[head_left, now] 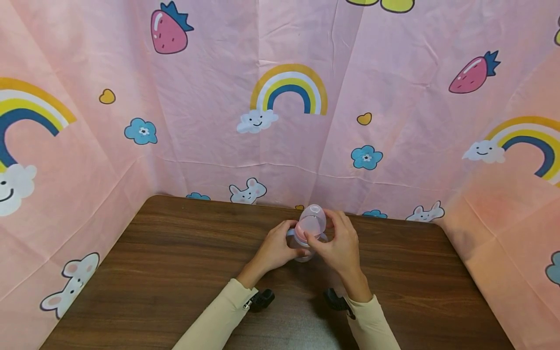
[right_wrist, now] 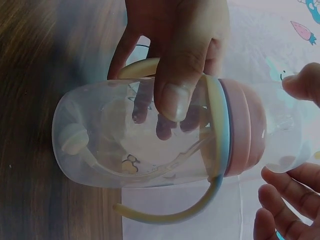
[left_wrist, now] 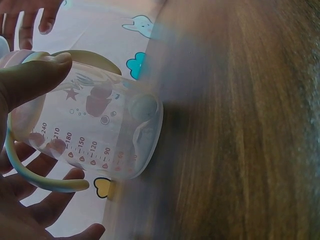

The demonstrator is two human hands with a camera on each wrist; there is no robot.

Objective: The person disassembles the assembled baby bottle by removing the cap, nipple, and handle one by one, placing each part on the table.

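A clear baby bottle [right_wrist: 107,107] with a pink collar [right_wrist: 243,127] stands upright on the table under both hands. My left hand [head_left: 274,249] grips its body, thumb on the near side and fingers round the back by one handle [left_wrist: 47,182]. My right hand [head_left: 340,243] holds the clear domed cap [head_left: 316,214] at the top, its thumb on one side and fingers on the other. Inside the bottle, a straw ends in a weighted ball [right_wrist: 74,138]. Printed volume marks [left_wrist: 82,145] run down the wall in the left wrist view.
The brown wood-grain table [head_left: 175,262] spreads out around the hands. A pink cloth [head_left: 210,136] printed with rainbows and strawberries hangs behind it and along both sides. Dark wrist mounts [head_left: 261,300] stick out from both cream sleeves [head_left: 218,316].
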